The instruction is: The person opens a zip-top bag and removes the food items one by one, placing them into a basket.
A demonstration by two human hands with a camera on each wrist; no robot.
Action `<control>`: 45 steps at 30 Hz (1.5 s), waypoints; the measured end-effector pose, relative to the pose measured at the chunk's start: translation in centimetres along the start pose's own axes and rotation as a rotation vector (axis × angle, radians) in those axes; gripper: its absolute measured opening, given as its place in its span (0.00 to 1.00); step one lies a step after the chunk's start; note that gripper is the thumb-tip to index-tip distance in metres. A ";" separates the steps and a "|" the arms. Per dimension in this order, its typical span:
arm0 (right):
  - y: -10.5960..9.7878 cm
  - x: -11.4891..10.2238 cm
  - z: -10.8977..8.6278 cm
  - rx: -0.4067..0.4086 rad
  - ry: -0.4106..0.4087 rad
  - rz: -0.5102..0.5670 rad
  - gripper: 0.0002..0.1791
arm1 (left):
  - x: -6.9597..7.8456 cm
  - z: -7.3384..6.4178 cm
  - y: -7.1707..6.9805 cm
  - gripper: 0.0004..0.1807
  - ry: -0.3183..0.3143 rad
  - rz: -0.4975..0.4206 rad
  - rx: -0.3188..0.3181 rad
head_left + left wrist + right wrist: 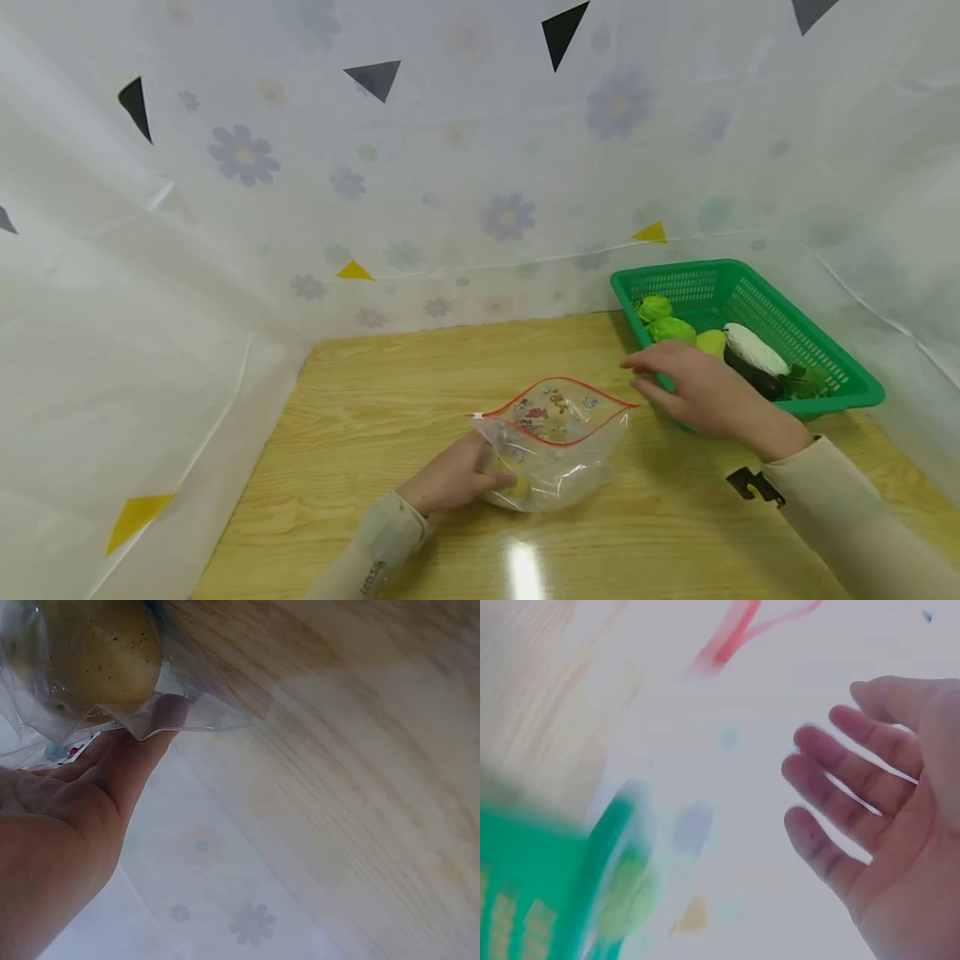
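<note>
A clear zip bag with a red seal stands on the wooden table, its mouth gaping. My left hand grips the bag's left side, thumb in front. Inside, by the thumb, is a rounded yellow item with dark specks, perhaps a potato; the plastic blurs it. My right hand is in the air between the bag and the green basket, over the basket's near left edge. In the right wrist view its fingers are spread and slightly bent, holding nothing.
In the basket lie green leafy heads, a yellow-green fruit, a white netted item, a dark eggplant and some greens. White flowered sheeting hangs behind and beside the table.
</note>
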State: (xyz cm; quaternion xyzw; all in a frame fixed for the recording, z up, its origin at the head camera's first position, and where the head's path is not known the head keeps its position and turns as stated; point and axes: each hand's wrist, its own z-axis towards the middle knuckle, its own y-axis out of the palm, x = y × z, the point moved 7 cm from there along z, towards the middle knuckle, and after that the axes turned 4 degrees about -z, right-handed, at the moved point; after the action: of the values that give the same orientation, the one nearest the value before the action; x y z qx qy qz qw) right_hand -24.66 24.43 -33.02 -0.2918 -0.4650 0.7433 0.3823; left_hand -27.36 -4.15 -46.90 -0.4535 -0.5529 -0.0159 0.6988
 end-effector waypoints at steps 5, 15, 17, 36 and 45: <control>1.6 -5.1 2.0 -0.053 -0.144 0.086 0.11 | -0.3 0.1 -0.2 0.40 -0.005 -0.027 0.007; 7.2 -9.5 4.9 -0.238 -0.313 0.137 0.12 | -0.3 0.2 -0.1 0.38 0.028 0.043 -0.001; 8.2 -9.8 5.3 -0.273 -0.340 0.140 0.11 | -0.3 0.2 0.0 0.36 0.038 0.060 -0.008; 13.6 -11.9 5.5 -0.664 -0.293 0.273 0.31 | 0.3 0.0 0.4 0.47 0.083 0.060 -0.079; 14.6 -12.9 5.0 -0.620 -0.343 0.191 0.26 | 0.3 -0.3 0.4 0.58 0.077 0.077 -0.070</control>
State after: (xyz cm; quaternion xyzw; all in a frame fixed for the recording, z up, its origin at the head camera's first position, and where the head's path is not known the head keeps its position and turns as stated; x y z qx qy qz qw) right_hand -26.02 7.22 -43.41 -0.3069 -0.6961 0.6376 0.1211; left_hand -26.79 -3.92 -46.90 -0.4977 -0.5070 -0.0258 0.7032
